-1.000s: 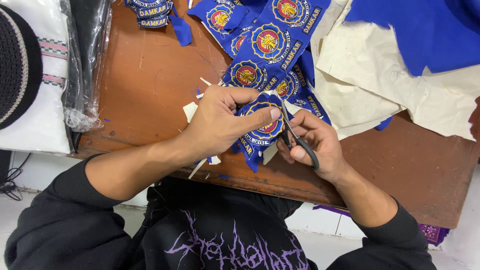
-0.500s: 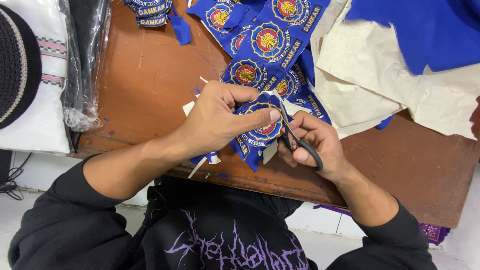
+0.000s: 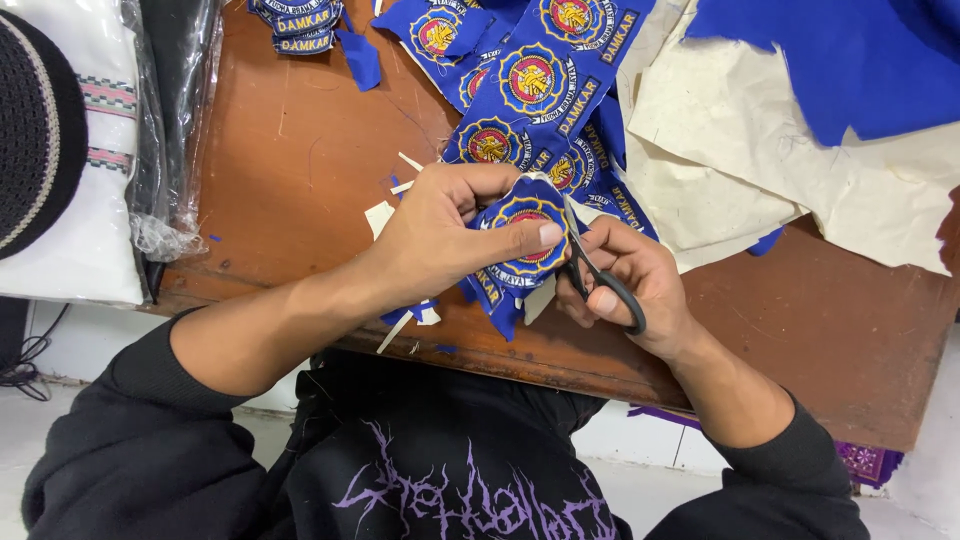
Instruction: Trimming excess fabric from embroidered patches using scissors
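A: Head view, left hand (image 3: 450, 235)?
B: Closed on 1 blue round patch (image 3: 525, 225), thumb on top, above the table (image 3: 300, 180) edge.
A: Right hand (image 3: 630, 280)?
B: Gripping black scissors (image 3: 595, 270), blades at the patch rim.

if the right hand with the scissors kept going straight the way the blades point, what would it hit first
The right hand aims the scissors up and left, so they would first meet the round blue patch pinched in the left hand. The blades already look to be at its edge, though depth is unclear.
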